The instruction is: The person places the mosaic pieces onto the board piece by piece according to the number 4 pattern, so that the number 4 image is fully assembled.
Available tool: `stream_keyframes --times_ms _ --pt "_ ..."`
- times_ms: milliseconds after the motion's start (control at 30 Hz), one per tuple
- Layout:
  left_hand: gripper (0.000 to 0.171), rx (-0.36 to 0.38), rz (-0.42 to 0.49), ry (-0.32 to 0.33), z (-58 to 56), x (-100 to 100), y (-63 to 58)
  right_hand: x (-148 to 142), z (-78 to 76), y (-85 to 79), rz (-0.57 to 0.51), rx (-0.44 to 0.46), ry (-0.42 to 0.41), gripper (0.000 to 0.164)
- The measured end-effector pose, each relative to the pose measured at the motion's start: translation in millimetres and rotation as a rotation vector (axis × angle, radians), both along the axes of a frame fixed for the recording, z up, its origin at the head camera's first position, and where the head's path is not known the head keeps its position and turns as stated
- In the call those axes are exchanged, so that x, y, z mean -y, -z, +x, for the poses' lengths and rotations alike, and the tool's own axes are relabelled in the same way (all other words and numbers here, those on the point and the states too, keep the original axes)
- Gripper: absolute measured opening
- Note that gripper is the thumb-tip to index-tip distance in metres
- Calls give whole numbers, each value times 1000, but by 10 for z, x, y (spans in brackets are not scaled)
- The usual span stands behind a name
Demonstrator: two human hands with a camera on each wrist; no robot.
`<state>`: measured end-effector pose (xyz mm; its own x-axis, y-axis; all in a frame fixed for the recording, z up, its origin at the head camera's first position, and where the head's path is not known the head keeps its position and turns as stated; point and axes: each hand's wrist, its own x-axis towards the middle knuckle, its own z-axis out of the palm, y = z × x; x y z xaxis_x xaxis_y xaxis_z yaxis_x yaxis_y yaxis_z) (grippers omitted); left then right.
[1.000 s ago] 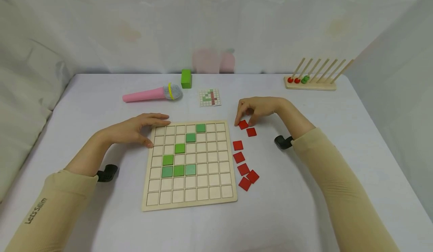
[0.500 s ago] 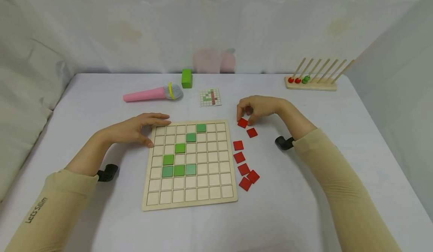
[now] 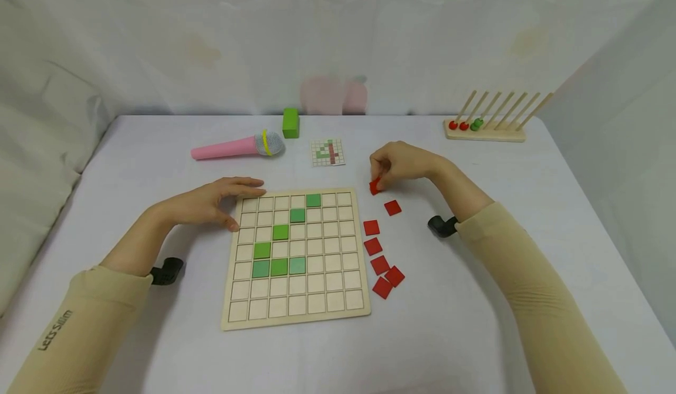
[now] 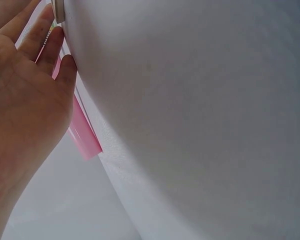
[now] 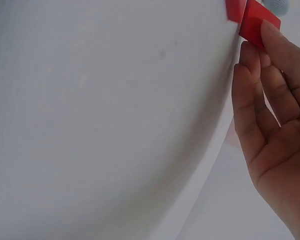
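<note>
Only the head view took in the whole board (image 3: pixel 301 320) on the white table (image 3: pixel 433 335); the left wrist view caught a sliver of its edge. The rack (image 3: pixel 484 134) stood far right. The left hand (image 3: pixel 211 201), fingers extended, rested at the board's upper left corner, gripping nothing; the right hand (image 3: pixel 404 160) pinched a tile (image 3: pixel 375 186). The microphone (image 3: pixel 227 148) lay beyond, its handle partly behind the fingers from the left wrist. Farther back were the card (image 3: pixel 327 152) and block (image 3: pixel 291 124). Seven green tiles (image 3: pixel 280 232) sat in the board; six loose red tiles (image 3: pixel 372 246) lay right of it. The pinched one, near the upper right corner, showed its broad face beneath the thumb in the right wrist view.
</note>
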<state>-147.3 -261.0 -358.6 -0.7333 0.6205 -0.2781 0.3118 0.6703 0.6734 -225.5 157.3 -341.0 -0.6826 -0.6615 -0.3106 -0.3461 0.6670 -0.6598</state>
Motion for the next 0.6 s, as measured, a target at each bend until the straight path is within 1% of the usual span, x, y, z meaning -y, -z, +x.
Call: stream_keyframes --times_ms 100,267,367,400,500,600 --pt "75 -3 -1 5 3 5 3 49 -2 -28 -16 13 15 12" --pt "76 -7 -1 11 4 7 -3 159 3 -70 -68 21 12 20" --pt "76 -4 -3 9 8 6 -6 256 49 -113 -99 20 13 22" --pt "76 -5 -2 9 8 6 -6 302 91 -158 -106 24 17 23" --pt "75 -6 -2 7 7 6 1 431 154 -176 -121 19 24 22" --pt "75 -5 2 4 5 8 7 568 217 -182 -112 14 20 21"
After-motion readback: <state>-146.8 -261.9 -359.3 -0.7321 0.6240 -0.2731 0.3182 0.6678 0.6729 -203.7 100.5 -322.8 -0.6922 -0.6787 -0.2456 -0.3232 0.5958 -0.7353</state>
